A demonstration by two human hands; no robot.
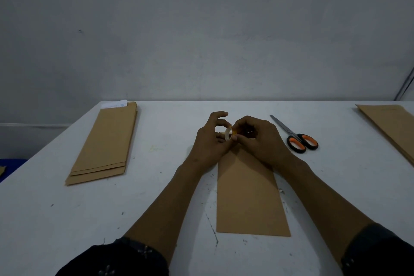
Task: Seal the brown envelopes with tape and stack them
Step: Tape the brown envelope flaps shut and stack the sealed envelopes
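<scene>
Small clear tape roll (229,133) at frame centre — pinched betw. left hand (209,141) & right hand (259,139), over top end of flat brown paper envelope (249,195) on white table (156,186).

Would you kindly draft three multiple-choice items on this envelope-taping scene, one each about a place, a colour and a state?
1. Where do the scissors lie?
A. On the table, to the right of the hands
B. On the left stack of envelopes
C. Under the middle envelope

2. What colour are the scissors' handles?
A. Blue and white
B. Black and orange
C. All red

3. What are the hands doing?
A. Resting flat on the table
B. Cutting with the scissors
C. Holding a tape roll over the middle envelope

Answers:
1 A, they lie on bare tabletop beside the right hand.
2 B, black loops with orange lining.
3 C, the left hand and right hand pinch the roll.
</scene>
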